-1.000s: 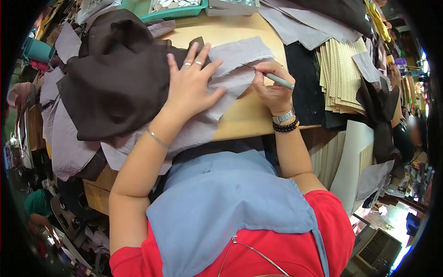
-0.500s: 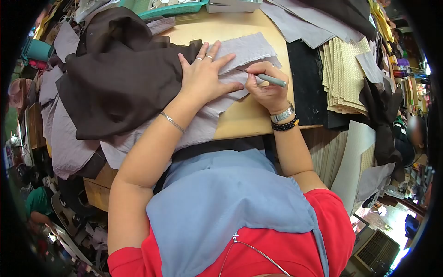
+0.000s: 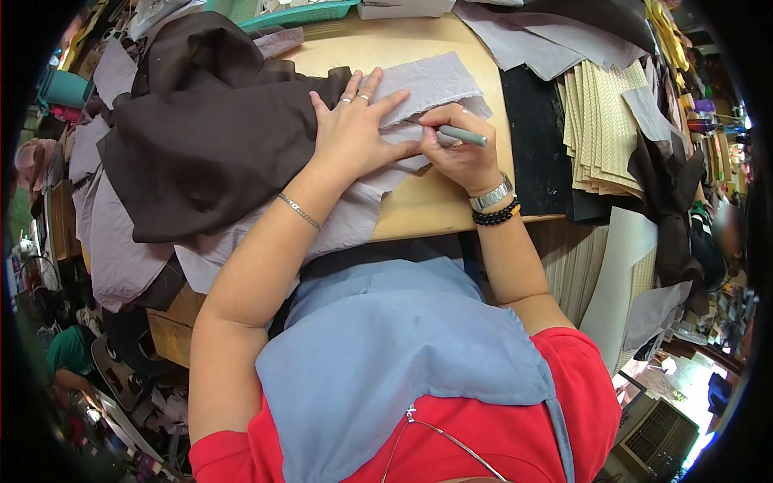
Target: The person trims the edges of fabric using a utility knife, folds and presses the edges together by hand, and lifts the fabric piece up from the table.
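My left hand [image 3: 354, 129] lies flat with its fingers spread, pressing down pale lilac-grey fabric [image 3: 431, 78] and the edge of dark brown fabric [image 3: 217, 153]. Between the fingers of my right hand [image 3: 465, 153] is a grey-green pen [image 3: 463, 135], its rear end pointing right. The pen's tip is hidden by my fingers, close to the pale fabric just right of my left thumb. A frayed pale edge runs across the fabric above my right hand.
Beneath the cloth is a light wooden tabletop [image 3: 427, 205]. Cream textured sheets [image 3: 600, 133] are stacked at the right, beside black material [image 3: 538, 153]. A teal basket [image 3: 302, 14] and a white box [image 3: 407, 8] stand at the back. Another person in a green sleeve [image 3: 71, 352] is at lower left.
My right hand has moved slightly left and up with the pen, closer to my left thumb. My left hand stays spread on the fabric.
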A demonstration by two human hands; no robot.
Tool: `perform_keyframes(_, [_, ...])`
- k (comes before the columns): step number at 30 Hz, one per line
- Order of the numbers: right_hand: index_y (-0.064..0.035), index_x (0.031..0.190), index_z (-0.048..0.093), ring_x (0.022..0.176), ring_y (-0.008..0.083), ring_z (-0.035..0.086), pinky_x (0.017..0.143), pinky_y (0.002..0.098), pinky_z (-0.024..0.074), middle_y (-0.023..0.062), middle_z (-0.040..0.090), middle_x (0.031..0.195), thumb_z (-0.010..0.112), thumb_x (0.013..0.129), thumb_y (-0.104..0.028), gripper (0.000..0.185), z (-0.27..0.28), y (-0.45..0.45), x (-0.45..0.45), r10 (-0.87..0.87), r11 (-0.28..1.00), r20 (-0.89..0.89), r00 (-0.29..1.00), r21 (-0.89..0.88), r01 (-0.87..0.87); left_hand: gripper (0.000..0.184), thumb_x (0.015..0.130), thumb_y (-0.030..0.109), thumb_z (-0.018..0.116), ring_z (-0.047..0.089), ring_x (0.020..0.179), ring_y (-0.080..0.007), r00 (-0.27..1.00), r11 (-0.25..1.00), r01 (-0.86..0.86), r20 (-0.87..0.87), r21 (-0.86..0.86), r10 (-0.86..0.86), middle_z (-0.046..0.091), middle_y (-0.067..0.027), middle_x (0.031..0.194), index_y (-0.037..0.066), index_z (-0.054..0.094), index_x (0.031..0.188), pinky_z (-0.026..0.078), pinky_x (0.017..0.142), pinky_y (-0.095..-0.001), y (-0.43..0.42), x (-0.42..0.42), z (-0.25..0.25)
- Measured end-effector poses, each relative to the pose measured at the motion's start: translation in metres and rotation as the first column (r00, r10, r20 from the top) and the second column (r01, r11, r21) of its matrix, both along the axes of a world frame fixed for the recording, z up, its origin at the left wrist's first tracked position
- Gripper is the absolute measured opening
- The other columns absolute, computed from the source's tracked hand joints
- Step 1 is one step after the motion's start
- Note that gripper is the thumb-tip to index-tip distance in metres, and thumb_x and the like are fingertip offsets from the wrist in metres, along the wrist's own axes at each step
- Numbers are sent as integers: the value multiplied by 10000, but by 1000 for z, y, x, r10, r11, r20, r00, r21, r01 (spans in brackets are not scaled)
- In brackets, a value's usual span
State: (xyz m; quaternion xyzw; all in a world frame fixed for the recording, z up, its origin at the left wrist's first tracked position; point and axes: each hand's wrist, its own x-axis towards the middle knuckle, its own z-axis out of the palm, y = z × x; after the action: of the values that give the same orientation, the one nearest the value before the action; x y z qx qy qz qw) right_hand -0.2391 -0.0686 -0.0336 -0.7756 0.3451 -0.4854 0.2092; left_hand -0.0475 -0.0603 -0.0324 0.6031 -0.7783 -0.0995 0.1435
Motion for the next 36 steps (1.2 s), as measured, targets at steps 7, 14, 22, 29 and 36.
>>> perform_keyframes(7, [-46,873,672,725,239,702,657,319,558,80,710,839,731,741,18,158,1,0,1,-6,1000,-21,1000,-10,5,809,691,707,726,301,1483,-336,1000,1000,-1,2,-8,1,359,-118,1593,341,572,1397,161,1067,-808,0,1,-1])
perform_keyframes(14, [-47,874,669,726,238,704,658,321,561,83,708,832,732,731,25,172,0,0,0,0,999,-18,1000,-51,-1,802,686,677,743,309,1480,-333,1000,1000,1,3,-17,-1,359,-108,1594,354,565,1399,164,1068,-806,0,1,-2])
perform_keyframes(22, [-38,866,663,729,254,698,667,324,559,93,705,836,725,734,36,163,3,0,2,28,999,-22,999,-18,-28,776,706,670,725,314,1478,-335,1000,1000,4,-1,-23,-4,366,-117,1589,345,571,1394,169,1062,-810,1,1,-2])
perform_keyframes(29, [-41,881,660,741,259,699,678,334,560,93,705,840,721,728,41,184,1,-1,1,21,999,-48,999,-49,-23,795,705,703,714,307,1481,-339,1000,1000,5,1,-31,-5,373,-126,1584,335,575,1395,170,1067,-804,0,1,-3])
perform_keyframes(36, [-45,883,661,724,272,698,651,336,562,100,703,827,705,732,36,177,2,-2,1,-101,991,-70,992,-99,93,848,684,745,715,283,1494,-324,1000,1000,-1,19,4,0,351,-114,1598,335,561,1410,163,1074,-798,1,0,0])
